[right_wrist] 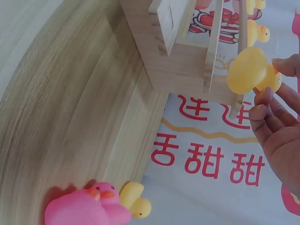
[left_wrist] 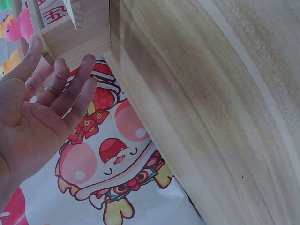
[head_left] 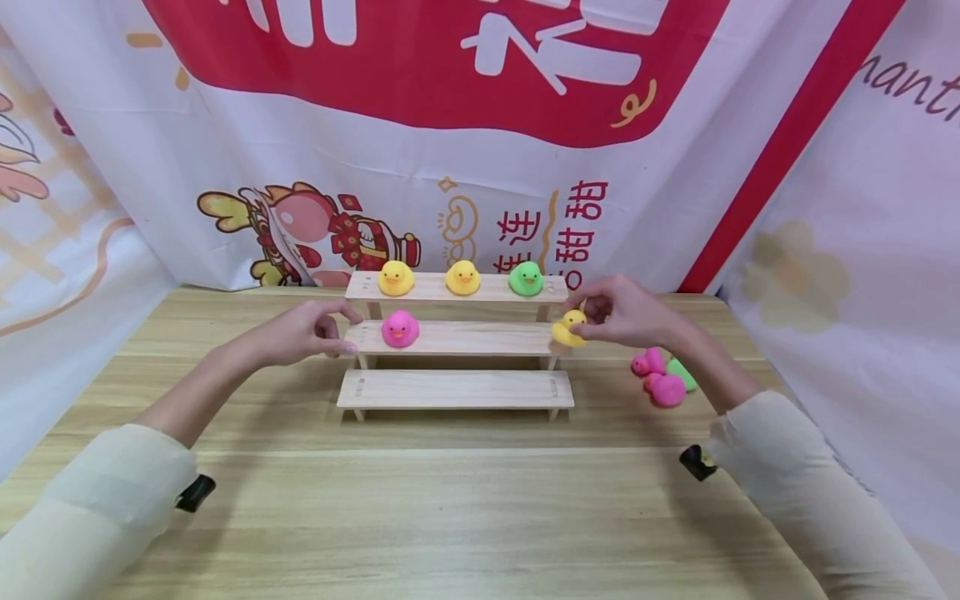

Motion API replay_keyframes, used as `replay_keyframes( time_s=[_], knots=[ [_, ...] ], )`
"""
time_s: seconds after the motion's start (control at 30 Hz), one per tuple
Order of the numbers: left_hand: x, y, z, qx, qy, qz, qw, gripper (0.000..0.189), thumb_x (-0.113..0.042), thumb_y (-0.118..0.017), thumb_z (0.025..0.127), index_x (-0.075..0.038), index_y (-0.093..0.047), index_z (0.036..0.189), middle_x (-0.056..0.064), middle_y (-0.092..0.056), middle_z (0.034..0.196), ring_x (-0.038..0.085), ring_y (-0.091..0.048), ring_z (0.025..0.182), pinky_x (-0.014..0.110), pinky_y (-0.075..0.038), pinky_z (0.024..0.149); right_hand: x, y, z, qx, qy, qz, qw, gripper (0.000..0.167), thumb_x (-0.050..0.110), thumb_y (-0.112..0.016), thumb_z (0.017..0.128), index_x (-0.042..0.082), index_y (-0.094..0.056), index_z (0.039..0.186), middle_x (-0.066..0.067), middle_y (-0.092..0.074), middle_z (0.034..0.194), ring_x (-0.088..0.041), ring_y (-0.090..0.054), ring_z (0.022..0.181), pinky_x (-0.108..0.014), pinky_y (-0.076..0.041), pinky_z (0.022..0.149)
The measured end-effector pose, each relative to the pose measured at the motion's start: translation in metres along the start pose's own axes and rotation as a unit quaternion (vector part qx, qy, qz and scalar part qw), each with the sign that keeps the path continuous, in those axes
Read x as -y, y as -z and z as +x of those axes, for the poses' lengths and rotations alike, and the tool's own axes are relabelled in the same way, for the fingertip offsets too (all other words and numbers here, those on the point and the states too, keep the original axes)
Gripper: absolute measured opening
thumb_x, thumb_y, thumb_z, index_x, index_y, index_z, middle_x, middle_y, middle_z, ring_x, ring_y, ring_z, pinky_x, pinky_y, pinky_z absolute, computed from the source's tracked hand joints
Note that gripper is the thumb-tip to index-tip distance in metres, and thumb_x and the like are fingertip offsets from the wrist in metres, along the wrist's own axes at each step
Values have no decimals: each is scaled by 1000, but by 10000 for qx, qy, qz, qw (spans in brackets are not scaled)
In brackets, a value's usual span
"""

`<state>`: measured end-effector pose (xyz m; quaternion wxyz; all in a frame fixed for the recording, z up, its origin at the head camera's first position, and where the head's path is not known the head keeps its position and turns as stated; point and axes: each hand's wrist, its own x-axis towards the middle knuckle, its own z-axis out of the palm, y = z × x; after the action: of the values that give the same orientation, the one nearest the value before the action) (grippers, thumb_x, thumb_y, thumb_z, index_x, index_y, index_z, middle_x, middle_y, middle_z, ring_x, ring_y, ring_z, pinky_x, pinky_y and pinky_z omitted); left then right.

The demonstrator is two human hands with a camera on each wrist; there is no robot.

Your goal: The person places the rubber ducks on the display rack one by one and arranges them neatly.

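Observation:
My right hand (head_left: 626, 312) pinches a yellow rubber duck (head_left: 572, 327) at the right end of the middle shelf (head_left: 480, 337). In the right wrist view this duck (right_wrist: 248, 70) sits between thumb and fingertips, beside the end of the wooden stand. My left hand (head_left: 303, 333) is at the middle shelf's left end, its thumb and fingers beside the shelf edge, holding nothing. A pink duck (head_left: 400, 329) sits near that end of the shelf. Along the top shelf (head_left: 427, 286) stand two yellow ducks (head_left: 396, 278) (head_left: 462, 277) and a green duck (head_left: 527, 278).
The low front shelf (head_left: 453, 389) carries no duck. On the table (head_left: 450, 517), right of the stand, lie pink ducks (head_left: 666, 389) and a green duck (head_left: 681, 375); the right wrist view also shows a yellow duck (right_wrist: 135, 200) there. A printed cloth (head_left: 420, 183) hangs behind.

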<state>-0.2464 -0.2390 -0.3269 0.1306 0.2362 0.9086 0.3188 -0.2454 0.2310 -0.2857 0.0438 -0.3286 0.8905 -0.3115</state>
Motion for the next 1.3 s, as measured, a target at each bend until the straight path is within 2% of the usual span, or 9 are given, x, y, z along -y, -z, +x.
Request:
replay_keyframes(
  time_s=[0.2,0.43,0.6,0.8,1.17,1.3],
  knots=[
    [0,0,1,53,-9,58,10000,48,-22,-77,96,3,-57,132,9,-70,80,27,-63,74,32,-51,68,7,-4,7,-34,194,61,9998,20,9,-79,90,3,-76,109,-2,-61,75,-19,-53,69,-27,-45,63],
    [-1,1,1,-55,14,51,10000,48,-22,-79,94,4,-61,129,7,-68,77,22,-61,71,31,-49,64,16,-9,18,-10,313,192,9993,20,8,-79,90,4,-76,109,-5,-62,81,-20,-54,71,-27,-46,64],
    [-2,1,0,-38,23,-11,10000,47,-21,-79,94,5,-61,129,9,-68,77,19,-59,69,30,-48,63,20,-17,28,-116,537,238,9982,21,8,-81,89,5,-77,109,-4,-61,79,-20,-54,70,-25,-44,63],
    [-2,0,0,-45,15,-4,10000,47,-21,-79,94,4,-61,129,6,-67,76,19,-59,69,30,-48,63,23,-29,39,-286,798,346,9958,21,9,-82,88,2,-77,108,-4,-63,79,-18,-55,69,-25,-46,63],
    [1,-1,0,-80,0,6,10000,47,-21,-79,94,4,-61,130,8,-70,79,26,-63,73,31,-50,66,32,-47,57,-466,910,399,9940,24,7,-85,86,1,-77,107,-8,-68,86,-17,-63,72,-28,-54,69],
    [1,-1,0,-97,-47,1,9999,46,-20,-79,94,4,-60,129,9,-70,79,27,-64,73,31,-51,66,34,-53,63,-409,814,315,9953,26,9,-85,86,1,-76,109,-7,-70,87,-16,-65,74,-29,-56,71]
  ],
)
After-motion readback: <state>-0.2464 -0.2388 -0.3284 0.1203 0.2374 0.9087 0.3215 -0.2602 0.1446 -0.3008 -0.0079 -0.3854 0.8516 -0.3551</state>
